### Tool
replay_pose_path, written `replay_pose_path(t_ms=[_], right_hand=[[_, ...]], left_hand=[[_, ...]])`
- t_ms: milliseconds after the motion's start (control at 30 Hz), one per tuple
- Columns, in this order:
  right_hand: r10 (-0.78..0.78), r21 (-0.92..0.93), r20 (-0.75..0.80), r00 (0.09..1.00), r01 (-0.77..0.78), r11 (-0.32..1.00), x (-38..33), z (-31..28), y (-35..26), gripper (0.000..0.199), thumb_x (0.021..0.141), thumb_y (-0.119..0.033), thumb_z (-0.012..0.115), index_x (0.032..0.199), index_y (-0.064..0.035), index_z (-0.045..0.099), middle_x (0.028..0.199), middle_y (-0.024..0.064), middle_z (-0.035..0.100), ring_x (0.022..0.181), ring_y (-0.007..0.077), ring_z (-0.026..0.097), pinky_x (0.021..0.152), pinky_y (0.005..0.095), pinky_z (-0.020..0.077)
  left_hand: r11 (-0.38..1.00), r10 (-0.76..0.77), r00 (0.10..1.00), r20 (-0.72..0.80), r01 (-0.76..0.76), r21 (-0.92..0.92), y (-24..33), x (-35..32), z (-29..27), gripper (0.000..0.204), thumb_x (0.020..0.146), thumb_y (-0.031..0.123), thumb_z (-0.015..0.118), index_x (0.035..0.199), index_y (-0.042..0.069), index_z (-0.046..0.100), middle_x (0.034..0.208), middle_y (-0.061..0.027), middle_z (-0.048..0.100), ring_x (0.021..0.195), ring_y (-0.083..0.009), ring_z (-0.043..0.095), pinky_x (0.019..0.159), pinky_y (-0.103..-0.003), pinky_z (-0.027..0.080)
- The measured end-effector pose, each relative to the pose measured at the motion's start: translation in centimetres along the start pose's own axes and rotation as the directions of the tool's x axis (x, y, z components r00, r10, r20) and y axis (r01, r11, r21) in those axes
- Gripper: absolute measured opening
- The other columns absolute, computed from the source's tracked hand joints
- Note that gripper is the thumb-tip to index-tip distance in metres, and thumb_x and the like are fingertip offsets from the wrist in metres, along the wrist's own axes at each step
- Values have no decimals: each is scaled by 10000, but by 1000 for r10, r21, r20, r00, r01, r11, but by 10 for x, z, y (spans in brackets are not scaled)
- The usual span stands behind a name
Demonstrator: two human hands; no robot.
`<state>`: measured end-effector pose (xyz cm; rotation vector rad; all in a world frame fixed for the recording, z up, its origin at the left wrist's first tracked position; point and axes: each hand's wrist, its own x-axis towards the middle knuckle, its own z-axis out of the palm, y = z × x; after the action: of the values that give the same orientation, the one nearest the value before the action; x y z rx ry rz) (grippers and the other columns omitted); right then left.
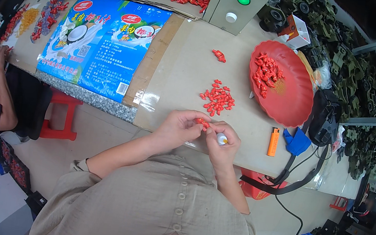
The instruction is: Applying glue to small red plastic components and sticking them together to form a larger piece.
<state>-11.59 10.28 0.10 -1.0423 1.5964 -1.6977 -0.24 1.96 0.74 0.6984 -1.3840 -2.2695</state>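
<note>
Red small part [202,122] pinched in left hand [178,126] grip; right hand [223,144] grips white bottle [222,139]; red pile [217,98] beyond

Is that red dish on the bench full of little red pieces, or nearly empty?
Partly filled. The red dish holds one heap of small red pieces toward its upper left; most of its ribbed inner surface shows bare.

Single view: head-worn fisheye, left of a side-by-side pair, looking steeply down and forward over the wearer's chest. Upright, not mirrored. Close range: both forearms enter from the lower edge, left hand [178,126] and right hand [223,144] sit near frame centre at the desk [190,65] front edge. Desk fills the upper half, floor the lower left. Straight edges bow toward the rim; corners vignette black. No second view to overlap with.
</note>
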Motion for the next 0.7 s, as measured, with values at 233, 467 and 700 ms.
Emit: replay_pose_path(t_ms=[233, 467, 700], right_hand=[[23, 10, 16, 1000, -23, 1000, 2, 1, -3, 49, 718, 56, 558, 746, 17, 569, 702, 32, 544, 613, 52, 460, 539, 179, 353], [25, 15, 16, 1000, -25, 1000, 0, -1, -1, 51, 723, 52, 559, 753, 14, 574, 693, 23, 536, 601, 48, 448, 528, 176, 341], [3, -15, 18, 1000, -3, 1000, 0, 0, 0, 68, 704, 69, 566, 747, 16, 562, 705, 42, 547, 620, 64, 472, 551, 187, 364]], left_hand=[[1000, -19, 1000, -4, 19, -5, -1, 1, -2, 210, 827, 21, 469, 1019, 10, 552, 695, 19, 512, 565, -24, 443, 504, -166, 368], [1000, -22, 1000, 20, 21, 16, -3, 2, -5, 210, 832, 26, 462, 1022, 8, 551, 706, 12, 518, 568, -30, 449, 508, -172, 376], [1000, 6, 1000, 4, -6, -27, -2, 1, -1, 204, 820, 8, 474, 1009, 3, 550, 703, 20, 517, 568, -14, 439, 500, -157, 361]])
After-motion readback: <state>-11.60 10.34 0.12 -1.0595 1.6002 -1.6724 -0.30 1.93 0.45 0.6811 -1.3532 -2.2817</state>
